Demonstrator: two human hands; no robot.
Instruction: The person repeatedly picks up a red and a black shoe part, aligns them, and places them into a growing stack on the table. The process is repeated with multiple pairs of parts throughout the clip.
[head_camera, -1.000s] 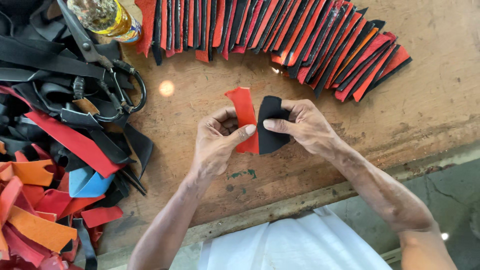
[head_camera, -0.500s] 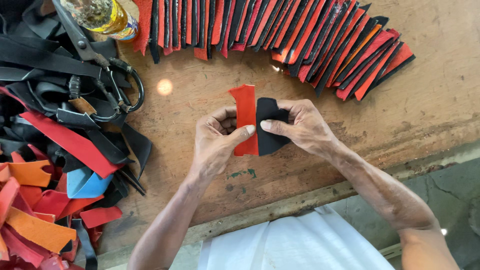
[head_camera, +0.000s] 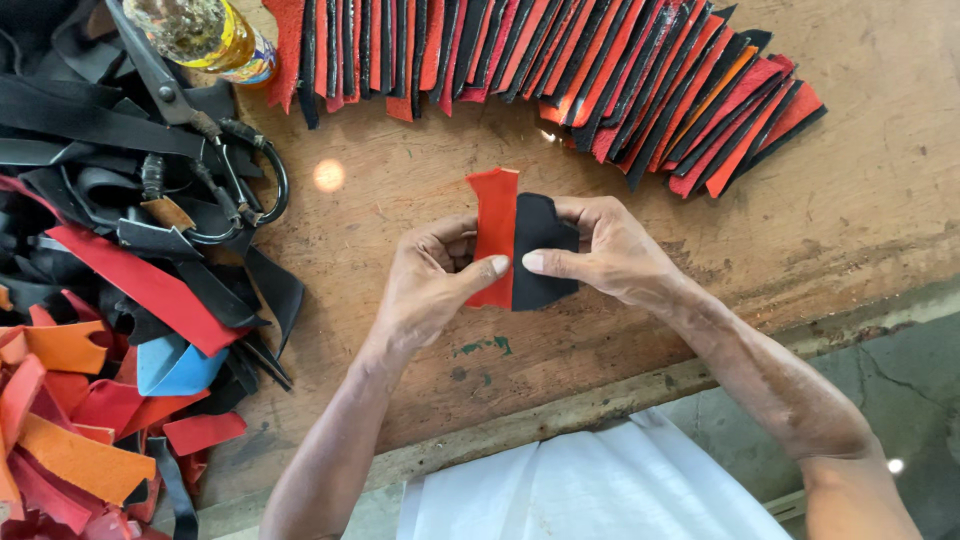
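Red and black pieces held edge to edge

Worn wooden workbench (head_camera: 800, 250) lies under both hands. Left hand (head_camera: 425, 290) pinches a red leather piece (head_camera: 495, 235), thumb pressed on its face; right hand (head_camera: 610, 250) pinches a black leather piece (head_camera: 540, 250) the same way, the two pieces touching side by side just above the bench. Beyond them runs a fanned row of red and black cut pieces (head_camera: 600, 70). Off to the left sit scissors (head_camera: 200, 130), a bottle (head_camera: 205, 35) and a heap of leather scraps (head_camera: 90, 330)

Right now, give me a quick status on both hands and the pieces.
Left hand pinching red piece. Right hand pinching black piece. Pieces edge to edge above wooden table. Nothing between them.
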